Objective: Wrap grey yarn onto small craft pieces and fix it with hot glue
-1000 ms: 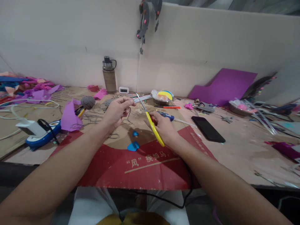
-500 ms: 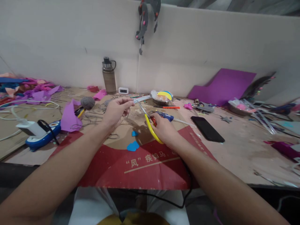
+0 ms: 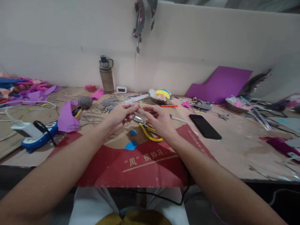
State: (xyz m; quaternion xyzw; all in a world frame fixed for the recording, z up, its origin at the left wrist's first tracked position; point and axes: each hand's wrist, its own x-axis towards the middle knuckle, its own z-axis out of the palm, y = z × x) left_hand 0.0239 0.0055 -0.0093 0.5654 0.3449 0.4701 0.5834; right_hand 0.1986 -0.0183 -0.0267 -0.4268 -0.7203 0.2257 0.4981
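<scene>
My left hand (image 3: 125, 114) and my right hand (image 3: 159, 118) meet above the middle of the cardboard, thumbs and fingertips pinched close together. Something tiny and pale seems to sit between the fingertips, too small to name. Below them lie scissors (image 3: 150, 134) with yellow handles, their blades partly hidden by my right hand. Two small blue cut pieces, one heart-like (image 3: 131, 145) and one smaller scrap (image 3: 133, 132), rest on the cardboard nearer to me. Loose grey yarn (image 3: 90, 118) trails to the left of my left hand.
A black phone (image 3: 205, 126) lies to the right. A brown bottle (image 3: 107, 76), a white clock (image 3: 121, 90) and a bowl (image 3: 159, 100) stand along the back. A blue power strip (image 3: 39, 139) with a white charger is at the left, beside purple scraps (image 3: 67, 120).
My right hand has let go of the scissors, which now lie on the cardboard. It has moved up and left to meet my left hand at the fingertips.
</scene>
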